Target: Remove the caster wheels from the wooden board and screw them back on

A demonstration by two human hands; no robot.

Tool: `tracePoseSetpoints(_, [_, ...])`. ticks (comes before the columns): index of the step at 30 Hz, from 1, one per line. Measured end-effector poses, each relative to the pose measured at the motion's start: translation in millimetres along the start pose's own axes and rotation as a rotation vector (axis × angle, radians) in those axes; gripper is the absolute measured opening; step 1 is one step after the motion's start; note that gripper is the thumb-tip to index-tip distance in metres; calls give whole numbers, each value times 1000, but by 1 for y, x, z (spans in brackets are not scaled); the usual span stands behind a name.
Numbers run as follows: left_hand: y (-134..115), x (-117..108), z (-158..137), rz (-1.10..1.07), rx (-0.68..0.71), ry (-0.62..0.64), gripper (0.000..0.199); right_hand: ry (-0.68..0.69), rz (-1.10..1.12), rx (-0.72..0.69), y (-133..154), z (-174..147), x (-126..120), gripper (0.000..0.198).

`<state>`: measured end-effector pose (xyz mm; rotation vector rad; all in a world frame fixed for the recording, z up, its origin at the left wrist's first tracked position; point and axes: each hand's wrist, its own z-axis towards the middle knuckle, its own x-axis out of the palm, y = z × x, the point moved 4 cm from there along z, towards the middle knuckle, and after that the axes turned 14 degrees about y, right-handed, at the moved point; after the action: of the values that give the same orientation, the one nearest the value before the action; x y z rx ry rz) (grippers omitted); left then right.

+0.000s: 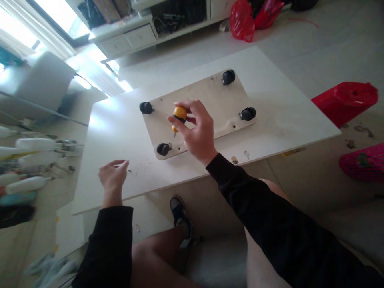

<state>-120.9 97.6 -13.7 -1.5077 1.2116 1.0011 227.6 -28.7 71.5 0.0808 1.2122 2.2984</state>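
Observation:
My right hand (199,128) is closed round a stubby screwdriver (180,113) with a yellow and black handle, its short shaft pointing down. It is held above a pale wooden board (204,100) lying on the white table. Black caster wheels sit at the board's corners: far left (146,107), near left (163,149), far right (228,77) and near right (248,114). My left hand (113,176) is over the table's left part, thumb and fingers pinched together; whatever is between the tips is too small to name. A tiny dark piece (130,171) lies beside it.
The white table (288,100) has stickers (234,160) along its near edge. A red stool (345,102) and a pink basket (364,162) stand to the right. White bottles (34,150) are at the left. Beyond are a white cabinet (129,38) and red plastic bags (242,20).

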Motion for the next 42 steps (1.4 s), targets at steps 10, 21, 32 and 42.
tracePoseSetpoints(10, [48,10,-13,-4,-151,163,31,23,27,7,-4,-2,14,25])
tracePoseSetpoints(21, [-37,9,-43,-364,286,247,42,-57,51,10,-8,-4,22,30])
tracePoseSetpoints(32, [-116,39,-82,-532,584,297,51,-56,45,43,1,-9,31,28])
tracePoseSetpoints(42, [-125,44,-98,-451,612,384,47,23,-161,-29,16,-11,46,32])
